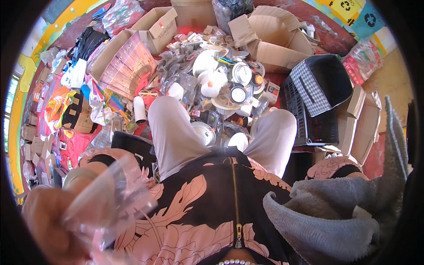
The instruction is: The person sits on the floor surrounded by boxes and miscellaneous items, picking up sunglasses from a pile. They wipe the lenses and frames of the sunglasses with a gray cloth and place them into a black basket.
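My left hand [49, 223] is raised close at the lower left, smeared by motion. It is closed on a clear, crumpled-looking plastic piece [117, 194], whose exact kind the blur hides. On the right, a thick grey cloth [322, 210] hangs over the end of my right arm and covers that hand and its fingers. A heap of mixed plastic and small parts [185, 73] lies before my knees. Within it are white round pieces [212, 84], a dark-ringed round piece [238, 94] and a white cylinder [139, 109].
Open cardboard boxes [280, 42] stand behind the heap. A black crate [304, 112] with a black-and-checked piece on it stands right of my knee, beside another carton [360, 123]. Colourful bags and wrappers [59, 104] pile up at the left; a printed pink box [128, 66] leans nearby.
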`<state>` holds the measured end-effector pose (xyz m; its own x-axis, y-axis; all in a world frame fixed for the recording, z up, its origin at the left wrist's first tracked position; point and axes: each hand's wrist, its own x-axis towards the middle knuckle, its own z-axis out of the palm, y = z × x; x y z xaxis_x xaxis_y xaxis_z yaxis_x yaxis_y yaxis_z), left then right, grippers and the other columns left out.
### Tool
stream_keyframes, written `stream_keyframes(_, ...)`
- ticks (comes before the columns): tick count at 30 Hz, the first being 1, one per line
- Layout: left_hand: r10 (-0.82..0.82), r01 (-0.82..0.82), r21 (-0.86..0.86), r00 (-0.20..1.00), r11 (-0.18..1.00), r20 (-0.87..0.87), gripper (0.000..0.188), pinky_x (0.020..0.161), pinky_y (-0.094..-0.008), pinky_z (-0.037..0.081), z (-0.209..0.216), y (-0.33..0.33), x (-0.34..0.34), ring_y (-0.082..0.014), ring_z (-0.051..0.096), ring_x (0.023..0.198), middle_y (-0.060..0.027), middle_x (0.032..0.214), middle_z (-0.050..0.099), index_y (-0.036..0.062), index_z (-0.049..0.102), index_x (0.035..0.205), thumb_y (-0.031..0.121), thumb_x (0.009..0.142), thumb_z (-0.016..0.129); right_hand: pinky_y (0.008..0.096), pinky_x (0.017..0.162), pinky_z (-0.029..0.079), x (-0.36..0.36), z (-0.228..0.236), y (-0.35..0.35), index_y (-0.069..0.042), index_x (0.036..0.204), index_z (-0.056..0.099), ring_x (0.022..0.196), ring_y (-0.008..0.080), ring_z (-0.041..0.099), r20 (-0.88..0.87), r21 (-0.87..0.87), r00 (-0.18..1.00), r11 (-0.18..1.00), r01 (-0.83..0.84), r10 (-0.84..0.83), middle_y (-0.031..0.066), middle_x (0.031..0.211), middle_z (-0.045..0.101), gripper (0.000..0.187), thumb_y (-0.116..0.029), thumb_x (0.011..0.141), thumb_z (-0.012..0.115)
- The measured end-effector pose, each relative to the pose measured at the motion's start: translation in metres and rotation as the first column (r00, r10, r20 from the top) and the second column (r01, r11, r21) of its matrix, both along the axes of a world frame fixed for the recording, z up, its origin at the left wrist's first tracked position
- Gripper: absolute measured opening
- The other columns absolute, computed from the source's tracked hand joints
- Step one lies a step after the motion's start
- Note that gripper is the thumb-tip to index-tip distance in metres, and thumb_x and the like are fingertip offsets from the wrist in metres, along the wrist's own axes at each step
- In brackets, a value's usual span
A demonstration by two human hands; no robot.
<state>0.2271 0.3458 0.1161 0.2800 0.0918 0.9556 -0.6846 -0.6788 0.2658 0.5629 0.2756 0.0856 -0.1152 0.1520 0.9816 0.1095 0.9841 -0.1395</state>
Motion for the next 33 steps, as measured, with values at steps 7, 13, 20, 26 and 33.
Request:
stream_keyframes(7,0.228,-0.201,0.129,0.940,0.971,-0.255,0.006,0.051,-0.0217,0.029,-0.037,0.020,-0.006,-0.0035,0.053,0.048,-0.0010,0.070,0.064,0.0121,0.064,0.078,0.011,0.076,0.069,0.0276,0.063,0.038,0.022,0.006,-0.003,-0.005,0.094,0.055,0.066,0.0129,0.051,0.074,-0.017,0.997,0.999,0.034,-0.032,0.0045,0.076,0.054,0.021,-0.023,0.084,0.060)
stream_keyframes(13,0.202,-0.166,0.127,0.901,0.978,-0.383,0.011,0.050,-0.0213,0.029,-0.018,0.020,-0.018,-0.0038,0.053,0.047,-0.0001,0.071,0.064,0.0108,0.065,0.082,0.020,0.078,0.070,0.0277,0.065,0.040,0.032,0.015,-0.010,-0.005,0.095,0.056,0.068,0.0136,0.053,0.098,-0.019,0.993,0.998,0.063,-0.060,0.0055,0.078,0.056,0.020,-0.021,0.084,0.060)
stream_keyframes(20,0.218,-0.206,0.193,0.975,0.959,-0.042,0.024,0.046,-0.0204,0.028,-0.020,0.014,0.001,-0.0035,0.054,0.049,0.0032,0.073,0.064,0.0122,0.065,0.094,0.018,0.073,0.074,0.0279,0.067,0.042,0.018,0.014,-0.002,-0.004,0.096,0.057,0.071,0.0144,0.055,0.123,-0.036,0.992,0.999,0.014,-0.009,0.0066,0.081,0.058,0.020,-0.018,0.083,0.061)
stream_keyframes(26,0.223,-0.215,0.091,0.971,0.972,-0.082,0.019,0.045,-0.0203,0.031,-0.020,0.016,0.009,-0.0042,0.052,0.049,0.0007,0.071,0.062,0.0082,0.062,0.093,0.011,0.075,0.067,0.0280,0.069,0.044,0.015,0.010,0.006,-0.003,0.097,0.058,0.074,0.0151,0.056,0.128,-0.072,0.991,0.997,-0.034,0.043,0.0076,0.083,0.059,0.020,-0.016,0.083,0.061)
stream_keyframes(33,0.450,-0.494,-0.165,0.859,0.854,-0.245,0.014,0.043,-0.0202,0.034,-0.039,0.019,0.030,-0.0050,0.049,0.048,-0.0022,0.070,0.059,0.0036,0.059,0.092,0.002,0.078,0.059,0.0282,0.071,0.046,0.011,-0.009,0.022,-0.003,0.098,0.059,0.077,0.0159,0.058,0.155,-0.185,0.988,0.983,0.015,0.014,0.0088,0.086,0.061,0.020,-0.014,0.082,0.062)
